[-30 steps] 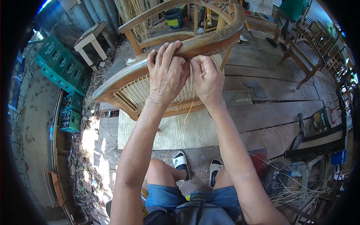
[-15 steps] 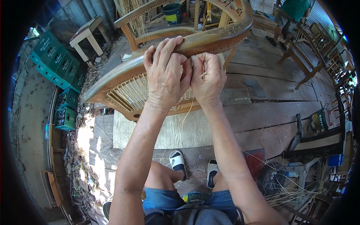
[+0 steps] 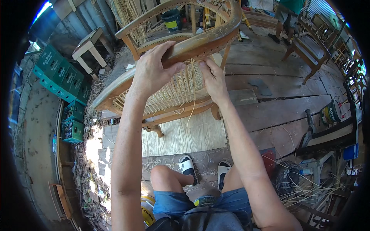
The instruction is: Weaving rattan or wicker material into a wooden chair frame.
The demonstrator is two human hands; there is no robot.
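Wood-plank flr (image 3: pixel 277 109); ribbed wall (image 3: pixel 94 17) upper L; 1 sm. table (image 3: pixel 88 41); sun patch (image 3: pixel 92 146) L.

Plank floor (image 3: pixel 269 109), pale board (image 3: pixel 183 140), wooden chair (image 3: pixel 204 40)

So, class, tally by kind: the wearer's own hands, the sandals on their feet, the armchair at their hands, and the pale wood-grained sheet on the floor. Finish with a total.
Left hand and right hand: 2
Left sandal and right sandal: 2
Armchair: 1
Pale sheet: 1
Total: 6
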